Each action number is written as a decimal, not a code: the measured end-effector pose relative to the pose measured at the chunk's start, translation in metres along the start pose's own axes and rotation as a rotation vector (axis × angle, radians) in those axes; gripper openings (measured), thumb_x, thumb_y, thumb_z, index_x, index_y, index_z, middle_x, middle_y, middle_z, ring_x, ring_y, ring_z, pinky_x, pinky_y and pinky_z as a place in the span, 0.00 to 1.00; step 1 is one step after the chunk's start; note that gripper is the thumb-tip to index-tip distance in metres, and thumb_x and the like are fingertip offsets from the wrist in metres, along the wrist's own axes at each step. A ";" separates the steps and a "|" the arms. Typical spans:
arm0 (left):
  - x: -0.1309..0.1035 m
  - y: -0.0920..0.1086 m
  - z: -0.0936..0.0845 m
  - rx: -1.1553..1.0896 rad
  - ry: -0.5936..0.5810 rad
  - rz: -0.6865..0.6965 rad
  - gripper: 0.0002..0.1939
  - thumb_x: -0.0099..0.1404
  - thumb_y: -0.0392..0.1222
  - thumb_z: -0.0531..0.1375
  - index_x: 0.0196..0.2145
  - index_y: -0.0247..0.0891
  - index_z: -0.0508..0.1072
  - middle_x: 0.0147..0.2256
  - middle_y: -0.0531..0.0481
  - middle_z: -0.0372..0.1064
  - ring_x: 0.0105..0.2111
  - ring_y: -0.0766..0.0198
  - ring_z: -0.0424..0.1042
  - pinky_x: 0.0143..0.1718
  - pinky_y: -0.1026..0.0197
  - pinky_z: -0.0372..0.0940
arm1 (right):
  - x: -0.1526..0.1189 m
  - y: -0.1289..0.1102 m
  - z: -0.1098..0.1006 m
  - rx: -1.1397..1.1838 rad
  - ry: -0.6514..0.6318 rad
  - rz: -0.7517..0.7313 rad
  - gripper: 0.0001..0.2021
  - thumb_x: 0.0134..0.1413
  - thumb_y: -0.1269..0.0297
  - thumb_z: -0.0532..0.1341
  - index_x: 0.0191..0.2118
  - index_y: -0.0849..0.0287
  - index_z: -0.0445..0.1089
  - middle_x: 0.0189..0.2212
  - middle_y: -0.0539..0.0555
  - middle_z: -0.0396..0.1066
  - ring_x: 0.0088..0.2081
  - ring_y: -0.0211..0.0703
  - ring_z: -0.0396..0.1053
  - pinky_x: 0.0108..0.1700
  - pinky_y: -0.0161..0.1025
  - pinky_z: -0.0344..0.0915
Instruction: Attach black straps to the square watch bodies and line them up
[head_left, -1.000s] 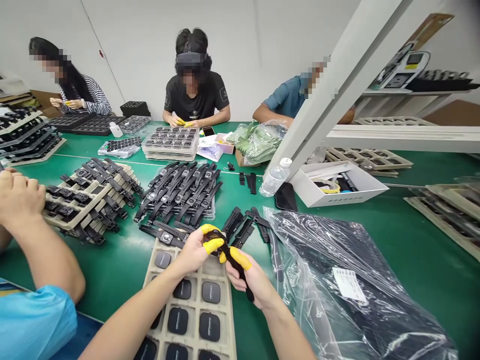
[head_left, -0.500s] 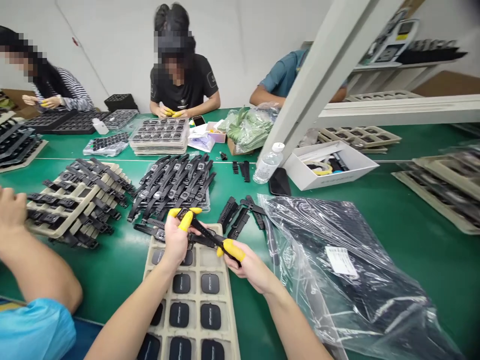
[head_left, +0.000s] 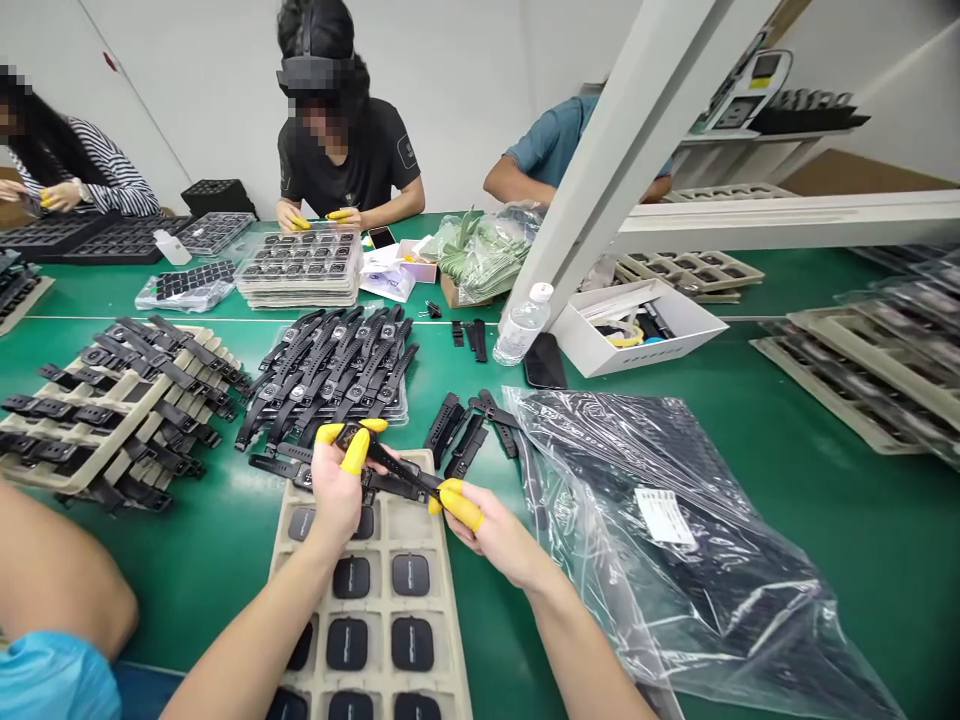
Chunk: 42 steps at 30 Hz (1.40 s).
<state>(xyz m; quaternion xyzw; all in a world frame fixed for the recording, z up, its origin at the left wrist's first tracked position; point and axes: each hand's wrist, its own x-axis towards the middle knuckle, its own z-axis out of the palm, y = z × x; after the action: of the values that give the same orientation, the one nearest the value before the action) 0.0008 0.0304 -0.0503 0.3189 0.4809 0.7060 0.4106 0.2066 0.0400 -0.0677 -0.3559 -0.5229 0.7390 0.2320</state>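
Observation:
A black smartwatch with a strap (head_left: 396, 463) is stretched between my two hands above a beige tray (head_left: 448, 610). My left hand (head_left: 339, 490), with yellow finger cots, grips it at the watch case end. At the other end, my right hand (head_left: 495, 530), also in yellow finger cots, pinches the strap, whose tip is hidden by the fingers. Square black watch bodies (head_left: 411, 574) lie face down in the tray's pockets. Across the tray's far end rests another strapped watch (head_left: 401, 482). Just beyond my right hand are several loose black straps (head_left: 465, 446).
Strapped watches (head_left: 337, 365) are piled ahead, with another loaded tray stack (head_left: 112, 430) to the left. A large plastic bag (head_left: 720, 530) covers the right side. A bottle (head_left: 525, 325), phone (head_left: 544, 362) and white box (head_left: 645, 345) stand beyond. A co-worker's arm (head_left: 60, 560) is close at left.
The view has shifted slightly, so most things sit further left. My hands keep their hold on the watch and strap. The co-worker's hand at left has gone out of view.

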 end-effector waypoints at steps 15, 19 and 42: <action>-0.008 -0.015 0.013 0.072 -0.205 -0.265 0.27 0.61 0.59 0.71 0.44 0.38 0.67 0.44 0.38 0.82 0.24 0.62 0.79 0.20 0.65 0.69 | 0.004 0.002 0.000 0.124 0.336 -0.104 0.23 0.57 0.40 0.67 0.39 0.55 0.64 0.22 0.42 0.63 0.17 0.30 0.50 0.20 0.34 0.45; -0.015 -0.021 0.007 0.304 -0.389 -0.164 0.21 0.68 0.49 0.66 0.55 0.38 0.74 0.50 0.39 0.80 0.36 0.58 0.83 0.32 0.60 0.77 | 0.005 0.005 0.012 0.163 0.270 -0.156 0.21 0.60 0.43 0.65 0.41 0.55 0.63 0.22 0.43 0.67 0.15 0.30 0.53 0.20 0.33 0.48; -0.011 -0.027 -0.013 0.792 -0.767 0.453 0.29 0.71 0.28 0.52 0.66 0.45 0.68 0.58 0.40 0.73 0.60 0.53 0.73 0.63 0.47 0.71 | 0.006 0.005 0.020 0.369 0.078 -0.062 0.18 0.56 0.48 0.68 0.34 0.56 0.63 0.14 0.39 0.56 0.15 0.29 0.44 0.18 0.31 0.42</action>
<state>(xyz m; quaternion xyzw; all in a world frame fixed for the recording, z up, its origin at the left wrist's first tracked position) 0.0018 0.0208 -0.0806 0.7747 0.4449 0.3773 0.2441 0.1877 0.0310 -0.0702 -0.3194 -0.3800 0.8005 0.3359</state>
